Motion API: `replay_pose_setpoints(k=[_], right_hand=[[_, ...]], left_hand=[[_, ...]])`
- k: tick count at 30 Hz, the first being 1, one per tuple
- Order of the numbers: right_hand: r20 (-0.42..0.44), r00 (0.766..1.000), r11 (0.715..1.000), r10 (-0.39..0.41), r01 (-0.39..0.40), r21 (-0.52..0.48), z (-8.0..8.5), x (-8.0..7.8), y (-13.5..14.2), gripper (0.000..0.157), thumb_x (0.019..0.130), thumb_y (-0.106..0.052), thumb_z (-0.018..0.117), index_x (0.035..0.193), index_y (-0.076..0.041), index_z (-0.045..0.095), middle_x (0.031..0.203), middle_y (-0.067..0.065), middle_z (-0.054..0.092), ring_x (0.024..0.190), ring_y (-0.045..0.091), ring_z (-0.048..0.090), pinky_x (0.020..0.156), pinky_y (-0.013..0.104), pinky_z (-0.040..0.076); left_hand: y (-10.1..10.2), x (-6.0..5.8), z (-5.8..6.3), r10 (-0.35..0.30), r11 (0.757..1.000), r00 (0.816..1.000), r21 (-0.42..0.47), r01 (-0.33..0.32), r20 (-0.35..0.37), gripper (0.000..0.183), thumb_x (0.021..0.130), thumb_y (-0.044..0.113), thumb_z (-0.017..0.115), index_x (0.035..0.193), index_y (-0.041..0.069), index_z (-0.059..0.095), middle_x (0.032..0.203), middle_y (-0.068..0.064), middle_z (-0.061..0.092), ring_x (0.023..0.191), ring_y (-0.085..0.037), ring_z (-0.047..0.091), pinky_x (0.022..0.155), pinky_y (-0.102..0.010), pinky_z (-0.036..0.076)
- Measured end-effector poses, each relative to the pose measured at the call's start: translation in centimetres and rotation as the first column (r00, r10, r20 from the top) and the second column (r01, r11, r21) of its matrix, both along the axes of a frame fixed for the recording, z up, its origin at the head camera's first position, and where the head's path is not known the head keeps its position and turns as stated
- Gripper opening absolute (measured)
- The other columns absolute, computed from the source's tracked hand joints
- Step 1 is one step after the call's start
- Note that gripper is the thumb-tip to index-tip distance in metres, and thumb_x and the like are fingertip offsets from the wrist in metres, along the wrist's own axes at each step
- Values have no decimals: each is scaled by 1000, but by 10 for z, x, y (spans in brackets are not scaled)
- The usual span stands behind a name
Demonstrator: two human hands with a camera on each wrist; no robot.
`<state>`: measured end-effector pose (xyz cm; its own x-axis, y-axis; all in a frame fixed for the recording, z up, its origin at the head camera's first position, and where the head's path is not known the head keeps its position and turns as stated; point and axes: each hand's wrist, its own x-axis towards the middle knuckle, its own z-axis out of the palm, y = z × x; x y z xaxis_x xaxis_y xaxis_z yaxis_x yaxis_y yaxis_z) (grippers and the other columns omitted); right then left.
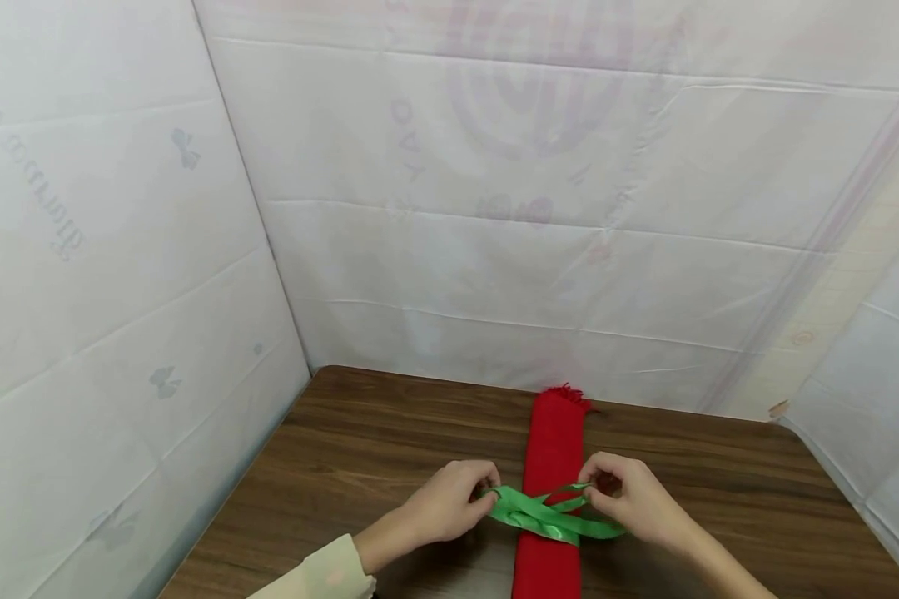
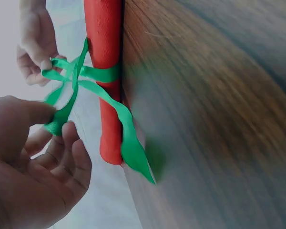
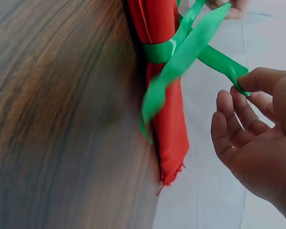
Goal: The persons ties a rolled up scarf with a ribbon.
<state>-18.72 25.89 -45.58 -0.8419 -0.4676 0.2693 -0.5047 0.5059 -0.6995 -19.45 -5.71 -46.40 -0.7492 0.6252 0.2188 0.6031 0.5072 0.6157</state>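
A red fringed scarf (image 1: 556, 445), folded into a long narrow roll, lies lengthwise on the table. Green ribbon (image 1: 528, 512) wraps around its middle, with loops and loose ends spreading above it. On the left side my left hand (image 1: 449, 503) pinches a piece of the ribbon between thumb and fingers. My right hand (image 1: 637, 499) pinches another piece on the right side of the roll. In the left wrist view a loose ribbon tail (image 2: 128, 138) hangs down across the red roll. The right wrist view shows the scarf's fringed end (image 3: 169, 176).
The brown wooden table (image 1: 389, 433) has rounded back corners. White printed sheeting (image 1: 434, 266) stands behind it as a wall, with more white sheeting (image 1: 105, 291) along the left and on the right.
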Motion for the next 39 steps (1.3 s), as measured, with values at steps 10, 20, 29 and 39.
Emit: replay_pose_setpoints(k=[10,20,29,39], right_hand=[[127,989,967,79,-45,-249,1,-2,9,6,96,-7,65,99,-10,61,94,18,64,81,27,64,68,32,54],[81,990,939,117,-84,-333,7,0,7,16,96,6,58,110,1,54,94,13,57,75,29,59,64,33,53],[134,983,962,125,-87,-259,3,3,18,17,101,-3,54,117,-2,60,104,13,63,83,19,64,70,36,56],[177,983,993,41,-20,-117,-2,5,39,12,99,-16,62,108,-9,66,91,20,65,72,21,61,63,30,53]], left_hand=[[-16,-11,6,100,966,991,230,-119,92,7,102,13,51,105,16,57,77,3,61,59,-5,50,52,-21,44],[-27,-12,9,181,951,973,228,-211,145,18,98,8,54,114,17,53,89,4,61,73,-14,59,64,-26,50],[-46,-13,4,192,954,968,200,-223,161,14,98,12,58,111,18,55,83,3,59,66,-18,52,57,-24,43],[-69,-14,4,218,964,967,123,-234,136,13,100,12,58,110,16,66,80,6,60,62,-11,48,55,-24,41]])
